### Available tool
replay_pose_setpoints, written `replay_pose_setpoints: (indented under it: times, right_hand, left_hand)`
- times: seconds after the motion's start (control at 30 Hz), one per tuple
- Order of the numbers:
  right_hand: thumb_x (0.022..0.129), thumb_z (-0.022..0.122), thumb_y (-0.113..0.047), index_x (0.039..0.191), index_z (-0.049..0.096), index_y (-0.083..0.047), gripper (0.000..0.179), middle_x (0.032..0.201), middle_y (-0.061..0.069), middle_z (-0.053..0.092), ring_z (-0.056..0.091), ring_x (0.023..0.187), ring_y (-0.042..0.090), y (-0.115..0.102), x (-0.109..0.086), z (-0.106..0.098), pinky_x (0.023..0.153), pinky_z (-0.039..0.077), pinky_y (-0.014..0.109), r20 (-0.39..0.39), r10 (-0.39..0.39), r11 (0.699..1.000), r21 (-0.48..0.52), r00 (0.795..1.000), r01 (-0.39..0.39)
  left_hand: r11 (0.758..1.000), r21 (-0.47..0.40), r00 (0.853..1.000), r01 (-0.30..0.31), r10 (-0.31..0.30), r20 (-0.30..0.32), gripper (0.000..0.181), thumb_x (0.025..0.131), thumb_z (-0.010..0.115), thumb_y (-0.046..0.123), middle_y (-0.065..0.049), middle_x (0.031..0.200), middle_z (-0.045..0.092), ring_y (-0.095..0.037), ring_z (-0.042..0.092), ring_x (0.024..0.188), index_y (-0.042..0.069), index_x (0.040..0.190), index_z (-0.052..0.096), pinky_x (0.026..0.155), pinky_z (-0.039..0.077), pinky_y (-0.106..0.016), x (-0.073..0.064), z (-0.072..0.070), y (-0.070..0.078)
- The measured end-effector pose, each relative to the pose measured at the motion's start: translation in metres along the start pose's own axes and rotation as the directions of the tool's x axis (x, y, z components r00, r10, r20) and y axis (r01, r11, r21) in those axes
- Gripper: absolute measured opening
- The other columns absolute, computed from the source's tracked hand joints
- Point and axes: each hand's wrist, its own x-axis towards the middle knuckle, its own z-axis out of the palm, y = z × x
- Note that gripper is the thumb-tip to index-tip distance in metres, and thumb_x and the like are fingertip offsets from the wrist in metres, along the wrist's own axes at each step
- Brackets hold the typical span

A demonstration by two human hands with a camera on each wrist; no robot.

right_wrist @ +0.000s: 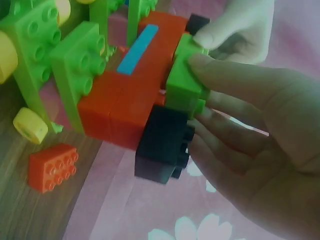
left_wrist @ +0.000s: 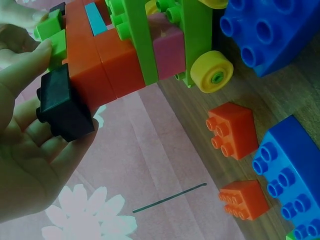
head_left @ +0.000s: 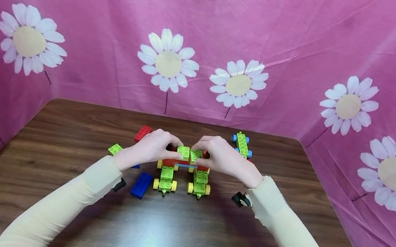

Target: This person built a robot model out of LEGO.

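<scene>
A toy build of red bricks (right_wrist: pixel 120 102) spans two green wheeled bases, the left base (head_left: pixel 165 184) and right base (head_left: pixel 199 188), both with yellow wheels. Two green bricks sit side by side on top. My left hand (head_left: pixel 154 147) pinches the left green brick (head_left: pixel 183 152) between thumb and fingers. The right green brick (right_wrist: pixel 182 85) is pinched by my right hand (head_left: pixel 221 157). Black bricks stick out at the build's ends, one (left_wrist: pixel 65 102) beside my left fingers, another (right_wrist: pixel 162 145) beside my right. A light-blue strip (right_wrist: pixel 137 50) lies between the red bricks.
Left of the build lie a blue brick (head_left: pixel 141 185), a green brick (head_left: pixel 115 149) and a red brick (head_left: pixel 143 133). A green base with blue wheels (head_left: pixel 243 144) stands behind my right hand. Pink flowered cloth (head_left: pixel 212 20) borders the wooden table (head_left: pixel 85 218).
</scene>
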Motion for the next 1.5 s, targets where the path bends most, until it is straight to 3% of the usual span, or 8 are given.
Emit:
replay_pose_setpoints:
  times: [0.37,0.77,1.13,1.5]
  right_hand:
    - [0.082,0.081,-0.025,0.107,0.075,-0.007,0.031,0.102,0.005,0.074,0.068,0.088,0.015,0.0046,0.0031,0.0058,0.077,0.057,0.030,-0.046,0.030,1.000,0.005,0.998,-0.030]
    - [0.084,0.079,-0.020,0.108,0.076,-0.006,0.028,0.103,0.007,0.076,0.071,0.091,0.017,0.0025,0.0090,0.0009,0.081,0.058,0.034,-0.006,-0.023,0.999,-0.034,1.000,0.022]
    - [0.087,0.077,-0.021,0.111,0.074,-0.007,0.028,0.104,0.005,0.074,0.069,0.091,0.016,0.0043,0.0055,0.0053,0.079,0.057,0.031,-0.007,0.003,0.999,-0.054,1.000,-0.003]
    - [0.089,0.075,-0.019,0.113,0.073,-0.007,0.028,0.109,0.006,0.075,0.070,0.092,0.017,0.0067,0.0053,0.0018,0.081,0.057,0.033,0.016,0.038,0.999,0.017,0.999,-0.038]
  left_hand:
    - [1.000,-0.003,1.000,-0.018,0.018,-0.010,0.028,0.088,0.074,0.031,0.000,0.083,0.074,-0.005,0.044,0.056,0.009,0.107,0.076,0.055,0.035,-0.019,0.0011,0.0017,-0.0007]
    - [1.000,0.004,1.000,-0.005,0.005,-0.001,0.027,0.088,0.074,0.031,0.001,0.081,0.073,-0.005,0.044,0.057,0.011,0.105,0.076,0.054,0.033,-0.019,0.0001,0.0003,-0.0003]
    - [1.000,0.011,1.000,0.007,-0.007,-0.008,0.029,0.088,0.074,0.033,0.001,0.080,0.072,-0.005,0.045,0.056,0.011,0.107,0.076,0.053,0.033,-0.019,0.0002,0.0036,-0.0009]
    - [1.000,0.001,1.000,-0.007,0.007,-0.020,0.028,0.088,0.074,0.032,0.001,0.081,0.073,-0.005,0.044,0.056,0.010,0.106,0.076,0.052,0.033,-0.019,-0.0011,0.0017,-0.0003]
